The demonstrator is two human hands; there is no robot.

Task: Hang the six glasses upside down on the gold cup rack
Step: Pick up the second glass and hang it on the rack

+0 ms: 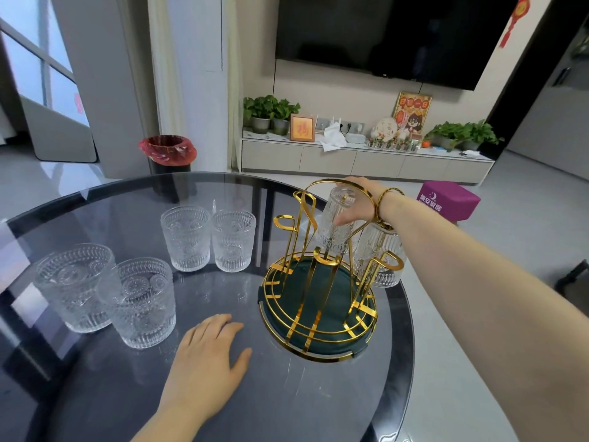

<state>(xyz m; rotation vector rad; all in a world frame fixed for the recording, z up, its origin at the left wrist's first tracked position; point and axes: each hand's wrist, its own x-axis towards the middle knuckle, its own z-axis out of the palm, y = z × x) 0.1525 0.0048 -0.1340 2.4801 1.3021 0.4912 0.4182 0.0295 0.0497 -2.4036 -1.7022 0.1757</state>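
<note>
The gold cup rack (314,309) with a dark green base stands on the right part of the round glass table. My right hand (358,202) reaches over the rack's far side and grips an upside-down glass (334,231) on a far prong. Another upside-down glass (377,253) hangs on the right prong. Several embossed glasses stand upright to the left: two at the near left (75,287) (143,301) and two further back (186,237) (233,239). My left hand (207,358) lies flat on the table, fingers spread, holding nothing.
The table's curved dark rim (404,330) runs close to the rack on the right. Beyond the table are a bin with a red bag (168,151), a low TV cabinet (366,161) with plants, and a purple box (447,199) on the floor.
</note>
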